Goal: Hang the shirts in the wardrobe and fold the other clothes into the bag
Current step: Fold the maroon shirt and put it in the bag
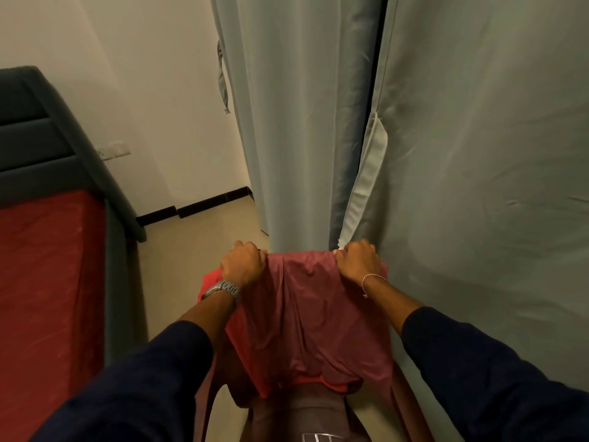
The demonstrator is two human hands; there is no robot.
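Left hand [243, 263] and right hand [359, 261] each have fingers curled tight over the top edge of a red garment [306, 317], one at each upper corner, held out flat before the person. The cloth hangs from that edge, its lower hem loose above the legs. Grey curtain [478, 186] stands just beside the right hand, its white-lined edge touching near the knuckles. Bed [47, 266] lies well apart at left. Bare floor [185, 250] opens between bed and curtain.
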